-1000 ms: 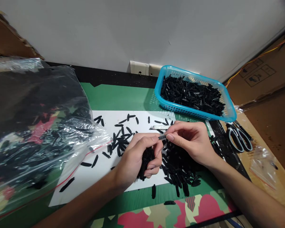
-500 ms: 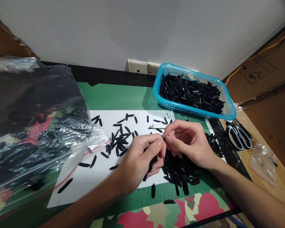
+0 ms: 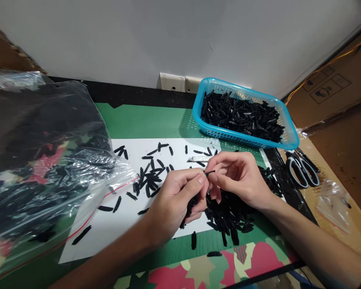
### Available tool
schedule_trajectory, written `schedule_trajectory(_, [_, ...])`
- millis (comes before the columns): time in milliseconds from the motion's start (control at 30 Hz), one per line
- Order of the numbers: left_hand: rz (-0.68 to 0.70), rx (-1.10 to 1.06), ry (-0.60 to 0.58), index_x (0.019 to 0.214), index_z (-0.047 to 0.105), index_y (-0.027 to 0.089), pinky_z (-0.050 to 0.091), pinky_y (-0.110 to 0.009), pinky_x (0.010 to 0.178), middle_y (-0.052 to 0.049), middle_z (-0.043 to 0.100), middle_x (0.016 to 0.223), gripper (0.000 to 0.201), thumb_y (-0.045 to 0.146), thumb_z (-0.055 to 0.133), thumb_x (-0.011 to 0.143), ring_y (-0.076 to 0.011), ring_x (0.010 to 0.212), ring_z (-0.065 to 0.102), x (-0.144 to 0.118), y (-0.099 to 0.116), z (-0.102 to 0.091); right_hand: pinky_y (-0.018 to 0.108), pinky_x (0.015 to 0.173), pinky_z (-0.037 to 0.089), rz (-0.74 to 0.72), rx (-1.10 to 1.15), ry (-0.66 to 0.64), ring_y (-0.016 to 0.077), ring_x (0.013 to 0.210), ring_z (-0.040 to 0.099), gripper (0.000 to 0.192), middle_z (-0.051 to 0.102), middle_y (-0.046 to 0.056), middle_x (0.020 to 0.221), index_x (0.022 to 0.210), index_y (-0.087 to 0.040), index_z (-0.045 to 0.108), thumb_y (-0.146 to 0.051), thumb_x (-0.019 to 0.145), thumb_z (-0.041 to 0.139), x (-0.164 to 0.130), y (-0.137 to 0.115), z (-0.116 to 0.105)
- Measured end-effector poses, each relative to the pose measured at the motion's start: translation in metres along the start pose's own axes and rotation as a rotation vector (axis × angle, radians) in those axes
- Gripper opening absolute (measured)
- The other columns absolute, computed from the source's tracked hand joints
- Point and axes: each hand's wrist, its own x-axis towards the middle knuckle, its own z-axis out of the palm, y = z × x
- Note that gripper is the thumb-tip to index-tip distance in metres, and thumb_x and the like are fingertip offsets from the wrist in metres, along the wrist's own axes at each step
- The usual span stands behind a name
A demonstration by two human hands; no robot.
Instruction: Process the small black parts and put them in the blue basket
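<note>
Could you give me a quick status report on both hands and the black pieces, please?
Left hand cups a bunch of black pieces. Right hand pinches one thin piece. Nothing between them.

Two bare forearms are entering from the lower frame edge, ending in the left hand (image 3: pixel 174 202) and right hand (image 3: pixel 239 176); no sleeves are showing, and neither hand is wearing gloves or, seemingly, rings.

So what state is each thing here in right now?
Left hand: shut on a bunch of black pieces.
Right hand: pinching one black piece.
Basket: full of black pieces.
Bag: lying on its side, mouth open.
Scissors: closed, lying flat.
Pile: loose on the table.
</note>
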Motion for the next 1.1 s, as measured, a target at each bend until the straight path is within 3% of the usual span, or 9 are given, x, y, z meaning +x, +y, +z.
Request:
schedule_trajectory(400, [-0.010, -0.016, 0.007, 0.071, 0.054, 0.016, 0.029, -0.014, 0.039, 0.005, 0.046, 0.051, 0.039, 0.039, 0.059, 0.102, -0.0033, 0.040, 0.034, 0.001, 0.000, 0.000, 0.023, 0.049, 0.060, 0.006, 0.039, -0.016, 0.0146, 0.054, 0.071, 0.014, 0.074, 0.004, 0.070, 0.097, -0.015, 0.072, -0.023, 0.089, 0.081, 0.000, 0.002, -0.002])
schedule_trajectory(633, [-0.002, -0.082, 0.018, 0.071, 0.055, 0.016, 0.030, -0.015, 0.037, 0.004, 0.045, 0.048, 0.036, 0.037, 0.055, 0.100, -0.0045, 0.038, 0.033, 0.003, 0.001, -0.001, 0.023, 0.048, 0.058, -0.076, -0.080, 0.034, 0.0126, 0.053, 0.067, 0.011, 0.073, 0.002, 0.072, 0.097, -0.016, 0.077, -0.020, 0.088, 0.082, 0.000, 0.002, -0.002])
schedule_trajectory(733, [-0.011, -0.110, -0.006, 0.072, 0.054, 0.017, 0.030, -0.015, 0.036, 0.005, 0.043, 0.047, 0.034, 0.036, 0.053, 0.100, -0.0048, 0.037, 0.030, 0.003, 0.004, 0.000, 0.023, 0.050, 0.057, -0.183, -0.246, 0.069, 0.0115, 0.055, 0.066, 0.008, 0.074, 0.002, 0.075, 0.097, -0.017, 0.079, -0.017, 0.089, 0.080, 0.000, 0.003, -0.003])
schedule_trajectory(900, [-0.015, -0.119, -0.019, 0.074, 0.048, 0.020, 0.028, -0.016, 0.036, 0.005, 0.045, 0.047, 0.027, 0.032, 0.051, 0.098, -0.0057, 0.037, 0.027, 0.000, 0.009, 0.002, 0.029, 0.064, 0.057, -0.583, -0.752, 0.105, 0.0150, 0.070, 0.069, 0.008, 0.077, 0.007, 0.082, 0.096, -0.014, 0.080, -0.009, 0.093, 0.074, -0.003, 0.003, -0.002])
schedule_trajectory(1100, [-0.020, -0.073, 0.031, 0.069, 0.044, 0.020, 0.026, -0.015, 0.036, 0.005, 0.043, 0.046, 0.038, 0.040, 0.051, 0.100, -0.0055, 0.037, 0.026, 0.002, 0.010, 0.001, 0.026, 0.066, 0.058, -0.719, -0.980, 0.134, 0.0147, 0.074, 0.070, 0.013, 0.077, 0.009, 0.088, 0.106, -0.012, 0.076, -0.007, 0.095, 0.070, -0.008, 0.001, 0.000])
